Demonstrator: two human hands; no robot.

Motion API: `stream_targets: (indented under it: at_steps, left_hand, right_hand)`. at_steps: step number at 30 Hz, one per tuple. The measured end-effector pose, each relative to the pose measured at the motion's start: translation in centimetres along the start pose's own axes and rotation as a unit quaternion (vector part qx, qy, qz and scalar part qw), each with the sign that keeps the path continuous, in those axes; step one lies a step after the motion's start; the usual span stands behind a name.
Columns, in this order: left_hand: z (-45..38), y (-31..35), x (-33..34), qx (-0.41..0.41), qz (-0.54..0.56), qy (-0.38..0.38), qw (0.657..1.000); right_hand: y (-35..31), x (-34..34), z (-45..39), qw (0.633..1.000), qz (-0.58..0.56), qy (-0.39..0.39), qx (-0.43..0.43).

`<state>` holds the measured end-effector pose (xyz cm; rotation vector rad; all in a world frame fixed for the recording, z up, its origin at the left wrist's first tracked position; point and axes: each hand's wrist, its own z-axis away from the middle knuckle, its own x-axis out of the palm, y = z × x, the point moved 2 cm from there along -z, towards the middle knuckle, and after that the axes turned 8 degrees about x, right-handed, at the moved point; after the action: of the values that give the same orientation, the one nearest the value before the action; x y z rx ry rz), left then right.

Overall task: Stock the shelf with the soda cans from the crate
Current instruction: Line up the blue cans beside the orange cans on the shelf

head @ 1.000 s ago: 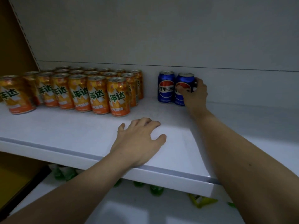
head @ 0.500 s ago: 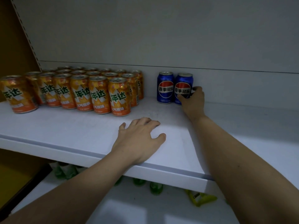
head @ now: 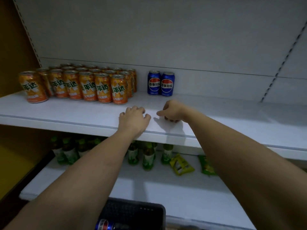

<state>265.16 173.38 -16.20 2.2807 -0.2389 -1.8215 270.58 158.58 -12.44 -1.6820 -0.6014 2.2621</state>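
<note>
Step in hand: I judge I am between two cans; two blue cola cans stand side by side at the back of the upper shelf, centre of the frame, touching or almost touching each other.
Right hand: my right hand is above the shelf, in front of the blue cans and well apart from them; the fingers are loosely curled downward and hold nothing.
Left hand: my left hand rests on the shelf near its front edge, fingers bent a little and spread, gripping nothing.
Orange cans: the orange cans fill the left part of the same shelf in rows.
Crate: the dark crate is at the bottom centre of the frame, with one blue can visible inside, lying down.
Next move: I think the right hand must go down to the crate, take this can around its body and set it upright just beside the right blue can.
Care: I should keep the label to the front and not push the standing pair.
</note>
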Motion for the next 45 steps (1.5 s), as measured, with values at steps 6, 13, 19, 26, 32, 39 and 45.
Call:
stream_targets:
  at_steps: [6,13,19,26,32,39,45]
  left_hand:
    - [6.7,-0.2,-2.3,-0.066,0.135,0.054,0.987]
    - [16.2,-3.5,-2.1,-0.094,0.234,-0.003,0.968]
    - [23.1,-6.7,3.2,-0.157,0.279,-0.061,0.945]
    - [30.7,-10.3,12.3,-0.257,0.313,-0.128,0.905]
    - [34.7,-12.8,19.6,-0.330,0.329,-0.174,0.867]
    - [37.8,-14.5,27.8,-0.369,0.331,-0.278,0.823]
    - [39.4,-14.2,34.1,-0.402,0.313,-0.329,0.795]
  right_hand:
    - [-1.8,2.7,9.0,0.997,0.053,-0.027,-0.055]
    - [-2.0,9.7,15.9,0.996,-0.004,-0.037,-0.084]
    - [-1.1,19.1,18.7,0.990,-0.035,-0.117,-0.075]
    - [2.7,30.8,19.1,0.981,-0.030,-0.192,-0.019]
    - [7.4,38.9,18.5,0.967,-0.044,-0.231,0.095]
    - [13.7,47.5,18.6,0.928,-0.023,-0.277,0.249]
    - [18.1,54.0,18.3,0.906,-0.025,-0.260,0.333]
